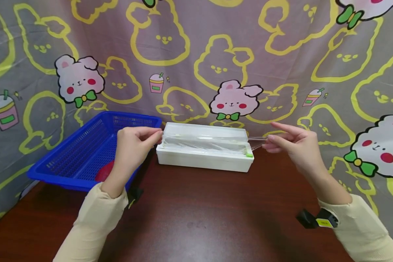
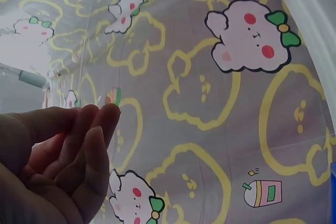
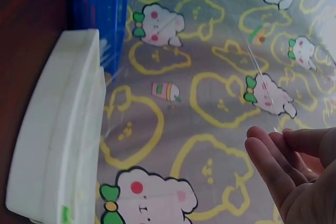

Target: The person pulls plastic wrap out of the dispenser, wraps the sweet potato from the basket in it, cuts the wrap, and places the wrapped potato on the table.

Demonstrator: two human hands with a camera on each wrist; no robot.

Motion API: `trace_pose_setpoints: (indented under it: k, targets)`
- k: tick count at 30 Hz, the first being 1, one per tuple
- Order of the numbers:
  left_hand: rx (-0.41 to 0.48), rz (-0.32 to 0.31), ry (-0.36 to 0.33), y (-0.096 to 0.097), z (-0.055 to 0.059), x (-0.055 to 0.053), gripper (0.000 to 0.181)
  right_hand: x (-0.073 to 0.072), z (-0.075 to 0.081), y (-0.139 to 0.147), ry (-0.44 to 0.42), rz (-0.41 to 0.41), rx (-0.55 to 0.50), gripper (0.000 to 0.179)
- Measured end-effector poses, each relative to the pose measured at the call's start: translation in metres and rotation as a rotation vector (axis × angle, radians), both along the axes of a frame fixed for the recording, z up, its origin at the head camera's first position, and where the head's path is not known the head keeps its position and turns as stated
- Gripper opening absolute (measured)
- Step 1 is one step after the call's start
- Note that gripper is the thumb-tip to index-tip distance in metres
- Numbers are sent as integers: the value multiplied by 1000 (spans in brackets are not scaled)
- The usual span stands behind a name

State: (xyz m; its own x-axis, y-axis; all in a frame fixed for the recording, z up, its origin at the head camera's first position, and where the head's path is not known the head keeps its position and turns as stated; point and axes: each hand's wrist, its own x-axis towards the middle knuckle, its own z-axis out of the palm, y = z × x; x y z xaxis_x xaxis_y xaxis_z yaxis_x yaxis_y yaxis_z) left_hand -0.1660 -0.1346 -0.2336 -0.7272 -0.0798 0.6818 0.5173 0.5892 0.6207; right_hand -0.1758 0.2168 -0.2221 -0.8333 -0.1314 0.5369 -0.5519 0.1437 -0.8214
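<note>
A long white cling film box [image 1: 203,160] with a green piece at its right front corner stands on the table. Clear cling film [image 1: 206,143] stretches over the box between both hands. My left hand [image 1: 135,145] pinches the film's left end between thumb and fingers, just beside the box. At the right, my right hand [image 1: 291,143] pinches the other end, where the film bunches into thin strands, its index finger pointing out. In the right wrist view, the sheet's edge shows as a thin line running up from the fingertips of the right hand [image 3: 294,166].
A blue plastic basket [image 1: 68,151] stands on the left side of the table, with a red item [image 1: 105,171] inside, partly hidden behind the left forearm. Behind the dark brown table [image 1: 203,214] hangs a patterned curtain [image 1: 183,47] with rabbit figures.
</note>
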Motion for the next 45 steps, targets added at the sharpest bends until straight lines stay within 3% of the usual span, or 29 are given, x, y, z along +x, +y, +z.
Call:
trace_pose_setpoints:
  k: [4, 11, 20, 24, 28, 31, 40, 45]
  targets:
    - [3, -25, -23, -1, -9, 14, 10, 15, -10, 2, -22, -12, 75, 39]
    - [-4, -105, -54, -5, -30, 33, 26, 40, -30, 7, -99, 21, 199, 43]
    - [-103, -130, -101, -5, -52, 54, 30, 59, -62, 12, -232, 200, 177, 54]
    - [-145, -131, -159, -6, -64, 61, 33, 62, -76, 15, -287, 290, 191, 58]
    - [-183, -152, -163, -8, -77, 66, 36, 63, -87, 19, -335, 384, 185, 61]
    - [-207, -155, -168, -8, -86, 68, 37, 64, -94, 20, -369, 402, 200, 63]
    - [-348, -118, -426, -10, -103, 69, 49, 62, -116, 15, -510, 384, 355, 72]
    - [-392, -172, -508, -13, -113, 63, 57, 59, -127, 8, -603, 370, 406, 80]
